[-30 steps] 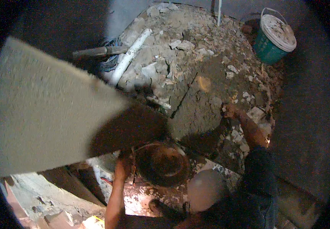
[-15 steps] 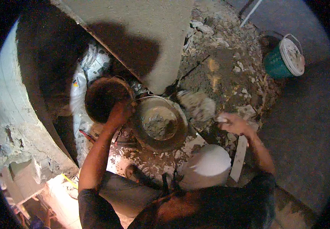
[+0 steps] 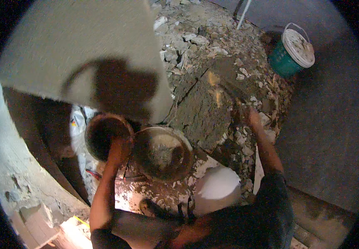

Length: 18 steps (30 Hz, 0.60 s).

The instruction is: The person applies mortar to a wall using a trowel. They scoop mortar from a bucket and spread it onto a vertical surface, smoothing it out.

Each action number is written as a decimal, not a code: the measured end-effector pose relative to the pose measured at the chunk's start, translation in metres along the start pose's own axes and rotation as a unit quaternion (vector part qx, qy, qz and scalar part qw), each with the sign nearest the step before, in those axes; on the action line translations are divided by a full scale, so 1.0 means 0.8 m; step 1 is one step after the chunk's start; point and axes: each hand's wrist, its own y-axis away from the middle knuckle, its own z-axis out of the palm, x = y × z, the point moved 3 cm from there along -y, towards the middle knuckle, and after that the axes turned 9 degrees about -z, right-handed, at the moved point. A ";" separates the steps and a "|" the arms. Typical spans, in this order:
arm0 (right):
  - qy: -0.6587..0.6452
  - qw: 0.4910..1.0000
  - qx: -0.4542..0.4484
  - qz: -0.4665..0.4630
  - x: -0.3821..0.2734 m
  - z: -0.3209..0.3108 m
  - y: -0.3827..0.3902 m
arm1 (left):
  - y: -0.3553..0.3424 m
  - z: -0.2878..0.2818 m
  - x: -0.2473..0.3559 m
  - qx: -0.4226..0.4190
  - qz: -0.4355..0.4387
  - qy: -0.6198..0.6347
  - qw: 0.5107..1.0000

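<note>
My left hand (image 3: 120, 148) is at the near right rim of a dark brown bucket (image 3: 94, 137), closed over its edge; the fingertips are lost in the shadow inside. My right hand (image 3: 252, 116), blurred, is closed on what looks like a trowel (image 3: 231, 89), its blade smeared by motion above a heap of wet grey mortar (image 3: 200, 110). Between my hands stands a round bucket (image 3: 185, 159) with some grey mix in the bottom. A white-topped round container (image 3: 221, 182) stands nearer to me.
Broken rubble (image 3: 196, 39) lies around the mortar. At the far right sits a green bucket (image 3: 285, 60) with a dirty white lid. A plastered wall edge (image 3: 163, 95) juts in from the far left. A white pole (image 3: 244, 14) stands beyond the rubble.
My right hand has moved the trowel away from beside the middle bucket, farther out over the mortar. The whole view has shifted and turned. My left hand stays at the brown bucket.
</note>
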 end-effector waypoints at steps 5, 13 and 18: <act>-0.012 0.946 -0.259 0.197 0.070 0.083 -0.074 | -0.002 -0.005 0.007 0.033 0.033 0.009 0.999; -0.156 0.976 -0.133 0.074 -0.090 0.086 -0.020 | -0.001 -0.012 0.037 0.017 -0.001 0.072 0.997; -0.201 0.965 -0.058 0.159 -0.077 0.040 0.047 | 0.000 0.010 -0.032 0.040 0.076 0.009 0.996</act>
